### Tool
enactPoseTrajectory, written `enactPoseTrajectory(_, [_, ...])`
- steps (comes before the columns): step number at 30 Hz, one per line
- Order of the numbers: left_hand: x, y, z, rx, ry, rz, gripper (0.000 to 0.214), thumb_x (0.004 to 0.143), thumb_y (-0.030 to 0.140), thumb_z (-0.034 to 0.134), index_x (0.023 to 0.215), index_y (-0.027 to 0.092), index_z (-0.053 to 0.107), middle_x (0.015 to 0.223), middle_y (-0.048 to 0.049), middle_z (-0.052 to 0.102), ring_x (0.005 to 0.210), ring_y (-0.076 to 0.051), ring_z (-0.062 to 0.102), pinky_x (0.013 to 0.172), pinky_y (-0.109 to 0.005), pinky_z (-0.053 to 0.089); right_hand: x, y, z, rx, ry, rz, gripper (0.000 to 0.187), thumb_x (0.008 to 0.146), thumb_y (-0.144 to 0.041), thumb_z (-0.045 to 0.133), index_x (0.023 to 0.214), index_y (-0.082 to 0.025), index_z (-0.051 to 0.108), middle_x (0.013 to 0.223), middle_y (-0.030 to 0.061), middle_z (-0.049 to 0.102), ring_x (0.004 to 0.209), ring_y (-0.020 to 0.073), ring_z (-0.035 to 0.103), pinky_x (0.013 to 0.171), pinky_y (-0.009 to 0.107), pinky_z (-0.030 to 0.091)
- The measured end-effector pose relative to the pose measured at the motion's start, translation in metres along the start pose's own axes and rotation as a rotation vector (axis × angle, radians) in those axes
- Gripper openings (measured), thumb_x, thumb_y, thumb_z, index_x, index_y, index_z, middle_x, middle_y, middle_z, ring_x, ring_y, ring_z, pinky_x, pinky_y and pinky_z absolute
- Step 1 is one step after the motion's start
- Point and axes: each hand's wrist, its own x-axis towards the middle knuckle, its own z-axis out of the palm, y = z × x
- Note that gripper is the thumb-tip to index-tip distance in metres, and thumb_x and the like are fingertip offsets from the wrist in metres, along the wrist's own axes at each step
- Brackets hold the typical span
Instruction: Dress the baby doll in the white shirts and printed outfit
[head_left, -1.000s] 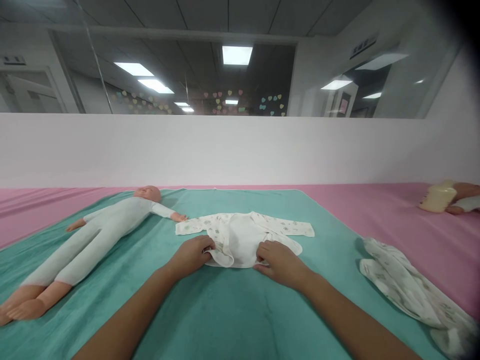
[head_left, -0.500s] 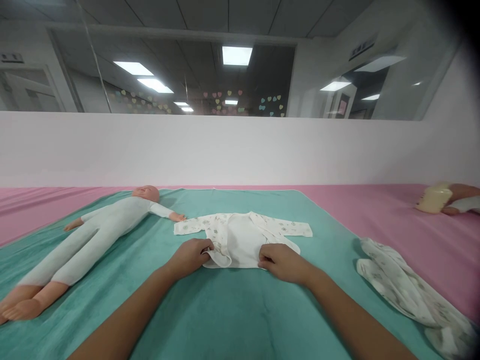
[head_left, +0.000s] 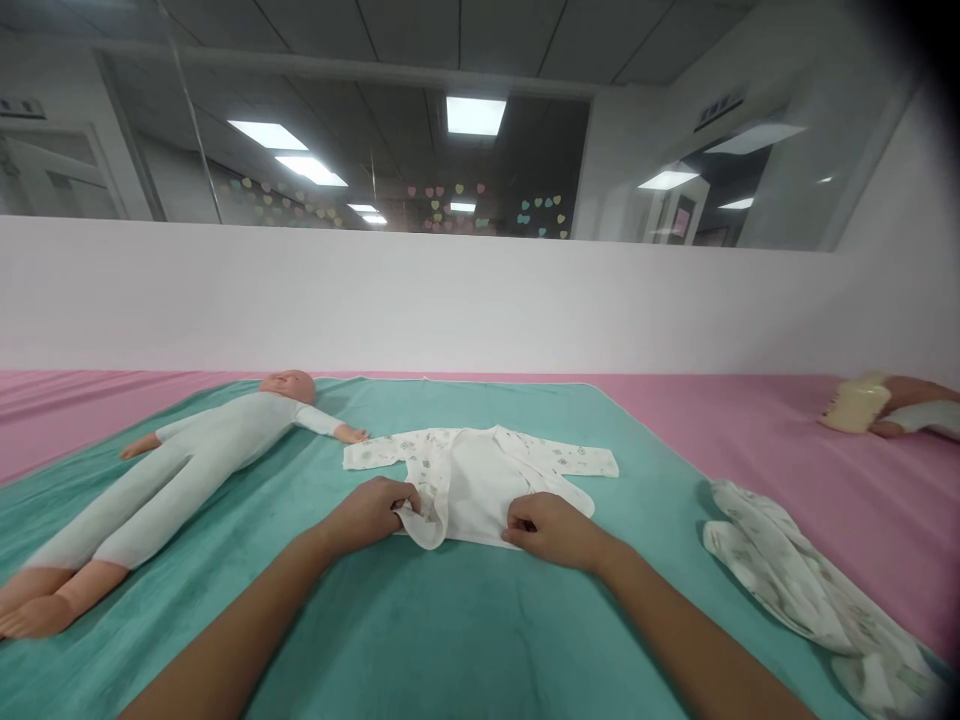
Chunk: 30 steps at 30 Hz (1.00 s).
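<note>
Cloth is bunched up in the left hand [head_left: 371,512]. Its fingers are curled shut and pinch the lower left corner of the small white baby shirt with tiny grey-green prints [head_left: 480,470]. The fold hides the fingertips. The right hand [head_left: 551,528] lies on the lower right edge of the shirt with bent fingers, but you cannot see if it pinches the cloth.

The shirt lies flat with its sleeves out, in the middle of the soft teal blanket [head_left: 450,630]. The blanket lies on the pink sheet [head_left: 742,420].

Just to the left, the plastic baby doll in a white suit [head_left: 195,455] lies on its back. One doll hand is near a sleeve, and the feet are cut off at the edge.

On the right, the crumpled white printed cloth [head_left: 787,580] runs out of the corner. Far back, the cream bottle [head_left: 851,405] lies against a second doll [head_left: 919,412], which is mostly cut off.

The small wall signs [head_left: 716,105] are too blurry to read.
</note>
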Motion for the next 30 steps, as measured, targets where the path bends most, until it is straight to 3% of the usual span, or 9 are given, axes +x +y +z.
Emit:
enactPoseTrajectory(9, [-0.002, -0.004, -0.003, -0.036, -0.055, 0.037, 0.034, 0.058, 0.009, 0.037, 0.075, 0.023, 0.063, 0.062, 0.0014, 0.051, 0.059, -0.014, 0.046, 0.053, -0.023, 0.026, 0.002, 0.004, 0.003, -0.019, 0.01, -0.013, 0.03, 0.083, -0.041, 0.046, 0.065, -0.019, 0.051, 0.068, -0.0018, 0.054, 0.063, 0.0113, 0.047, 0.058, 0.025, 0.035])
enactPoseTrajectory(12, [-0.003, -0.004, -0.004, -0.038, -0.061, 0.038, 0.035, 0.057, 0.008, 0.037, 0.074, 0.023, 0.064, 0.063, 0.0008, 0.05, 0.059, -0.014, 0.044, 0.052, -0.024, 0.023, 0.004, 0.002, 0.006, 0.035, 0.072, -0.02, 0.021, 0.083, -0.04, 0.047, 0.077, -0.021, 0.056, 0.082, -0.0006, 0.059, 0.071, 0.0129, 0.052, 0.064, 0.027, 0.041])
enactPoseTrajectory(14, [-0.003, -0.003, -0.005, -0.033, -0.065, 0.037, 0.035, 0.057, 0.008, 0.037, 0.074, 0.022, 0.064, 0.062, 0.0004, 0.049, 0.058, -0.014, 0.042, 0.051, -0.024, 0.022, 0.005, -0.002, 0.009, 0.064, 0.126, -0.042, 0.022, 0.084, -0.04, 0.046, 0.093, -0.024, 0.059, 0.102, 0.0017, 0.06, 0.088, 0.0166, 0.054, 0.077, 0.031, 0.044])
enactPoseTrajectory(16, [-0.003, -0.003, -0.004, -0.032, -0.072, 0.041, 0.035, 0.057, 0.008, 0.037, 0.074, 0.022, 0.064, 0.063, 0.0001, 0.051, 0.058, -0.014, 0.043, 0.052, -0.024, 0.023, 0.005, -0.008, 0.013, 0.061, 0.121, -0.075, 0.034, 0.086, -0.044, 0.043, 0.113, -0.026, 0.055, 0.124, 0.003, 0.052, 0.112, 0.0217, 0.047, 0.094, 0.039, 0.038])
enactPoseTrajectory(18, [-0.003, -0.003, -0.003, -0.036, -0.068, 0.045, 0.034, 0.058, 0.008, 0.037, 0.073, 0.022, 0.064, 0.064, 0.0002, 0.053, 0.06, -0.014, 0.044, 0.053, -0.024, 0.024, 0.004, -0.014, 0.017, 0.06, 0.036, -0.123, 0.047, 0.086, -0.049, 0.04, 0.129, -0.029, 0.043, 0.14, 0.0016, 0.037, 0.127, 0.0244, 0.033, 0.105, 0.044, 0.027])
enactPoseTrajectory(22, [-0.002, -0.003, -0.002, -0.039, -0.028, 0.029, 0.031, 0.06, 0.009, 0.038, 0.073, 0.022, 0.063, 0.062, 0.0004, 0.053, 0.06, -0.015, 0.046, 0.054, -0.024, 0.027, 0.001, -0.025, 0.018, 0.094, -0.145, -0.216, 0.06, 0.085, -0.053, 0.041, 0.138, -0.03, 0.026, 0.146, -0.0003, 0.023, 0.134, 0.0241, 0.021, 0.112, 0.045, 0.014])
enactPoseTrajectory(26, [-0.001, 0.0, -0.007, -0.157, 0.072, 0.029, 0.031, 0.06, 0.011, 0.036, 0.078, 0.02, 0.06, 0.074, -0.0009, 0.056, 0.07, -0.016, 0.049, 0.063, -0.026, 0.037, -0.001, -0.032, 0.011, 0.243, -0.231, -0.266, 0.046, 0.085, -0.049, 0.044, 0.129, -0.036, 0.042, 0.14, -0.0056, 0.036, 0.13, 0.023, 0.03, 0.11, 0.045, 0.019])
enactPoseTrajectory(28, [-0.001, 0.001, -0.01, -0.285, 0.146, 0.059, 0.033, 0.06, 0.012, 0.036, 0.083, 0.02, 0.058, 0.088, -0.0018, 0.058, 0.081, -0.018, 0.051, 0.073, -0.028, 0.041, 0.0, -0.033, 0.01, 0.413, -0.254, -0.224, 0.038, 0.086, -0.048, 0.043, 0.12, -0.036, 0.053, 0.131, -0.0056, 0.048, 0.124, 0.0217, 0.041, 0.106, 0.042, 0.029])
enactPoseTrajectory(30, [-0.001, 0.0, -0.013, -0.411, 0.221, 0.09, 0.035, 0.059, 0.012, 0.036, 0.087, 0.02, 0.056, 0.097, -0.0021, 0.059, 0.091, -0.018, 0.051, 0.082, -0.029, 0.042, 0.003, -0.029, 0.013, 0.548, -0.188, -0.141, 0.04, 0.086, -0.051, 0.041, 0.117, -0.032, 0.056, 0.125, -0.0028, 0.054, 0.117, 0.0208, 0.048, 0.101, 0.04, 0.037])
